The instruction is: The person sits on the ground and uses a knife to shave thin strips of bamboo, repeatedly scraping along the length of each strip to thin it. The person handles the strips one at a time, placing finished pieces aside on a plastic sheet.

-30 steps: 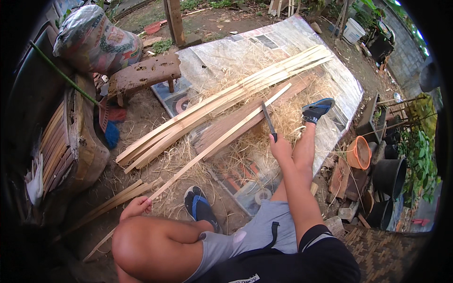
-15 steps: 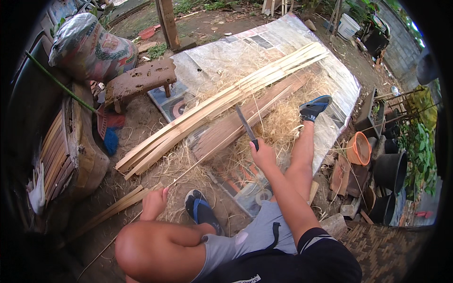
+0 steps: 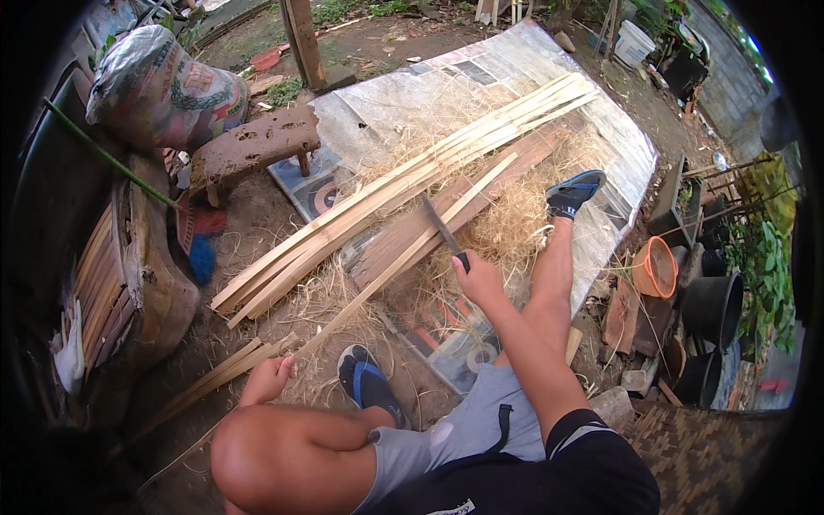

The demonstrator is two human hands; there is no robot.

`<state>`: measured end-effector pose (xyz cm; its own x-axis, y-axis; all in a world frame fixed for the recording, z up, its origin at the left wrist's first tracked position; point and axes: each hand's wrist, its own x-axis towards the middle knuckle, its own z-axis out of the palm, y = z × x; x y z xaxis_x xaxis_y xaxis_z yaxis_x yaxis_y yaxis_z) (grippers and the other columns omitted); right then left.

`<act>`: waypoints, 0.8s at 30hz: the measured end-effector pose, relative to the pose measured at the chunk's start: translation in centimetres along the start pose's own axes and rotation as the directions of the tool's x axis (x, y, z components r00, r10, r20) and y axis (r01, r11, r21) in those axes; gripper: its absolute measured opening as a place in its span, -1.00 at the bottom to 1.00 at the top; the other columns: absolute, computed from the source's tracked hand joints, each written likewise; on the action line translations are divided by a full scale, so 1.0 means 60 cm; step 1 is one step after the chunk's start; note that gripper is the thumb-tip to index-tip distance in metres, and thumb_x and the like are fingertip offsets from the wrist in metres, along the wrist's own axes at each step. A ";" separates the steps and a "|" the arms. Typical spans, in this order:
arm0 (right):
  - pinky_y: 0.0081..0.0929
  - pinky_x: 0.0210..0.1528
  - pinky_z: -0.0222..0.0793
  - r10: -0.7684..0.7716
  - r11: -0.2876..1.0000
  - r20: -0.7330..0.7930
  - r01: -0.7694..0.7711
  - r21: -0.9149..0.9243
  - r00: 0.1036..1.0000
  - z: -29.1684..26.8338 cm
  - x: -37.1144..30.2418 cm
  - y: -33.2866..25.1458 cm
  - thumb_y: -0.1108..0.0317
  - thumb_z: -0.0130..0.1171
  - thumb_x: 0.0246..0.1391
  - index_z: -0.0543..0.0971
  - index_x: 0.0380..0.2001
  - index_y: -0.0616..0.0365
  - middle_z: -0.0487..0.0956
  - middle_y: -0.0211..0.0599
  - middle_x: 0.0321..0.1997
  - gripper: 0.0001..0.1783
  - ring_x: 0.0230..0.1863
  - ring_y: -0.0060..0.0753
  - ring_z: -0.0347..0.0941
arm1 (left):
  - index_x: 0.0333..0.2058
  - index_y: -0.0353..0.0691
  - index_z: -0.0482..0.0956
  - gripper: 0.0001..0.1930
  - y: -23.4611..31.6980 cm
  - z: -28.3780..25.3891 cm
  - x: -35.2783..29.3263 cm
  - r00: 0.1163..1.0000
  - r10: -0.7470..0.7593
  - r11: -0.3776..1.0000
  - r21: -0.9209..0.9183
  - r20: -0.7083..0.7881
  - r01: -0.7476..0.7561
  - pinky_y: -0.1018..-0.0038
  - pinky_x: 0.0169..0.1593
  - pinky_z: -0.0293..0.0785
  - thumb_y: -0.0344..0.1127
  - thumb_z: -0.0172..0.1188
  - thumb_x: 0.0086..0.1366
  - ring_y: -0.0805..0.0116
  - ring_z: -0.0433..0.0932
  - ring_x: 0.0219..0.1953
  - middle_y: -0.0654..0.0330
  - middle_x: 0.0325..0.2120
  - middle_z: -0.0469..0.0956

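My left hand [image 3: 268, 378], beside my bent knee, is closed on the near end of a long pale wooden strip [image 3: 365, 296]. The strip slants up to the right over a brown plank [image 3: 386, 251]. In my right hand [image 3: 481, 281] is a knife [image 3: 445, 227] with a black handle, its dark blade lying across the strip, pointing up and left. Whether the edge touches the wood is hard to tell. Alongside the plank lies a bundle of pale strips [image 3: 343, 225]. Curly shavings [image 3: 506, 227] are heaped beside the plank and under my right forearm.
A printed sheet [image 3: 609, 146] covers the ground under the wood. My sandalled feet rest on either side of the shavings. A low worn bench [image 3: 257, 146] and a stuffed sack [image 3: 163, 86] stand left. An orange bucket [image 3: 655, 268] and black pots [image 3: 711, 311] line the right.
The strip now shows its broad pale face, where before it looked thin and edge-on. My left hand has dropped slightly down and left; the knife tip has shifted a little left.
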<state>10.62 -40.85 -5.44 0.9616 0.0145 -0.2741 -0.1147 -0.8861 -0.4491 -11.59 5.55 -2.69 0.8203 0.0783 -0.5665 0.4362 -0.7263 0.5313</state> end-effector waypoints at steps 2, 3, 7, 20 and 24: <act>0.08 -0.11 0.52 -0.301 0.953 0.109 0.300 0.028 0.947 0.056 -0.086 -0.064 -0.17 -0.01 0.37 0.53 -0.04 0.05 0.69 0.02 -0.26 -0.50 -0.16 0.17 0.64 | -0.46 -0.28 0.61 -0.46 -0.005 0.008 0.016 0.998 0.005 0.997 -0.080 0.055 -0.001 0.30 -0.32 0.43 0.03 -0.05 0.56 0.32 0.46 -0.52 0.14 -0.62 0.53; 0.08 -0.14 0.53 -0.591 0.804 0.012 0.590 -0.068 0.807 0.083 -0.125 -0.072 -0.17 0.00 0.36 0.53 -0.05 0.05 0.69 0.03 -0.27 -0.50 -0.18 0.19 0.64 | -0.47 -0.28 0.59 -0.45 -0.009 0.010 0.023 0.996 -0.001 0.995 -0.095 0.087 0.009 0.32 -0.33 0.42 0.04 -0.05 0.57 0.37 0.42 -0.53 0.19 -0.63 0.50; 0.04 -0.20 0.55 -0.266 0.964 0.035 0.265 0.030 0.963 0.057 -0.066 -0.017 -0.20 0.03 0.33 0.53 -0.05 0.03 0.70 0.01 -0.30 -0.49 -0.24 0.23 0.65 | -0.52 -0.23 0.54 -0.44 -0.073 -0.024 -0.006 0.931 -0.084 0.939 -0.286 0.354 0.193 0.41 -0.38 0.34 0.04 -0.09 0.59 0.47 0.32 -0.55 0.33 -0.66 0.39; 0.02 -0.25 0.55 -0.274 0.961 0.006 0.274 -0.035 0.962 0.025 -0.051 0.004 -0.17 0.03 0.34 0.56 -0.02 0.04 0.67 0.02 -0.31 -0.49 -0.28 0.14 0.66 | -0.48 -0.21 0.52 -0.53 -0.127 -0.011 -0.026 0.980 0.011 0.981 -0.193 0.199 0.028 0.46 -0.32 0.28 -0.07 -0.09 0.59 0.52 0.29 -0.47 0.38 -0.60 0.38; 0.05 -0.23 0.53 -0.490 0.870 -0.027 0.486 -0.087 0.872 0.031 -0.085 -0.012 -0.16 0.05 0.34 0.56 -0.09 0.07 0.68 0.07 -0.35 -0.50 -0.26 0.21 0.64 | -0.42 -0.21 0.52 -0.54 -0.103 -0.029 -0.053 0.968 -0.070 0.943 -0.302 0.241 0.143 0.40 -0.41 0.32 -0.01 -0.05 0.58 0.45 0.35 -0.54 0.33 -0.62 0.42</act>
<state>5.32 -39.41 -5.28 0.9010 0.4337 0.0042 0.3891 -0.8040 -0.4496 -16.25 11.01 -3.08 0.6745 -0.0381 -0.7373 0.6402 -0.4672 0.6098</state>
